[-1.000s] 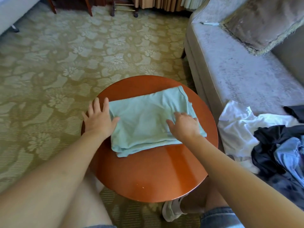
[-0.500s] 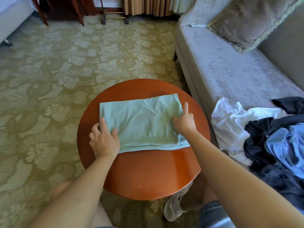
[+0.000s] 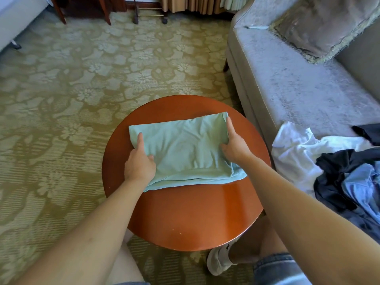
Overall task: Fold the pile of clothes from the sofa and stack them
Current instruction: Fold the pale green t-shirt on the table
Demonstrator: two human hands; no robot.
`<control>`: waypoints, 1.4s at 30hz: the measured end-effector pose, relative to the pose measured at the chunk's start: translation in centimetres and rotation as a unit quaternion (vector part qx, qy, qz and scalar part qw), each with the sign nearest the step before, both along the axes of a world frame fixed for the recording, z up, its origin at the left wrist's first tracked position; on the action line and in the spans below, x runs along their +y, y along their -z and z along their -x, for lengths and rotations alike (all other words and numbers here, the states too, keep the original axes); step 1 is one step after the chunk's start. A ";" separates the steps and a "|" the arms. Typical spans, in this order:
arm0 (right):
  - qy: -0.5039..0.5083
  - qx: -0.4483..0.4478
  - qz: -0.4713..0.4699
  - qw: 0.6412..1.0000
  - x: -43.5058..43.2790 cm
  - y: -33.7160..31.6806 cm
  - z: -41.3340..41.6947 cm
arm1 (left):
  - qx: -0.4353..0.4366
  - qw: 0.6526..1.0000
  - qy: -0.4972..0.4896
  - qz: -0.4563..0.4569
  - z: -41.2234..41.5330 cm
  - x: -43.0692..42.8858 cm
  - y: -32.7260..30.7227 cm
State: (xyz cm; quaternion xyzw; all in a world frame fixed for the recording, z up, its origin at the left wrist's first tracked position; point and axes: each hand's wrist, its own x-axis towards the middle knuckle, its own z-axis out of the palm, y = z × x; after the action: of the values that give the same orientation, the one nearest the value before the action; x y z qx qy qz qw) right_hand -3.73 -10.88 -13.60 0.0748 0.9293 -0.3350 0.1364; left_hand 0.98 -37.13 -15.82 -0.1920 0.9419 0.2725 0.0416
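Gripping both short ends now: the left hand (image 3: pixel 139 163) is at the nine o'clock end of the green garment (image 3: pixel 185 149) and the right hand (image 3: pixel 234 145) at the three o'clock end. Each has its forefinger laid straight on top and its thumb on the cloth, and the other fingers look curled round the edge, though they are mostly hidden. The garment lies folded into a flat oblong on the round table (image 3: pixel 185 219), across the middle and a little toward twelve o'clock. The bottom layer pokes out along its six o'clock edge.

This will handle light and floppy. It is soft, thin cloth with no stiffness, so I'd say it will sag in the middle and the layers will slip apart if it is lifted by one corner. Holding both ends with fingers beneath, as here, looks like the sensible way.

Over at three to four o'clock, on the sofa (image 3: pixel 287 79), the pile of clothes (image 3: pixel 339 171) waits, white, black and blue, unfolded. Plenty left to do.
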 end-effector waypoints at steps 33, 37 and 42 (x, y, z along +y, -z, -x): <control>0.458 0.276 0.026 0.845 25.0 -12.2 -42.5 | -0.017 0.857 0.440 -0.268 -15.4 32.4 -14.7; 0.544 0.272 0.004 0.794 27.6 -12.9 -51.6 | -0.084 0.797 0.531 -0.274 -21.3 40.7 -14.3; 0.640 0.265 -0.034 0.720 29.8 -12.4 -61.8 | -0.115 0.741 0.608 -0.261 -28.4 48.1 -13.4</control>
State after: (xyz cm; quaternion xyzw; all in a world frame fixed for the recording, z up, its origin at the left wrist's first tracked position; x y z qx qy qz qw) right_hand 58.03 18.94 -1.22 0.5647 0.6690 -0.3172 -0.3646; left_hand 29.39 10.97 -2.38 0.4094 0.7389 0.4005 0.3551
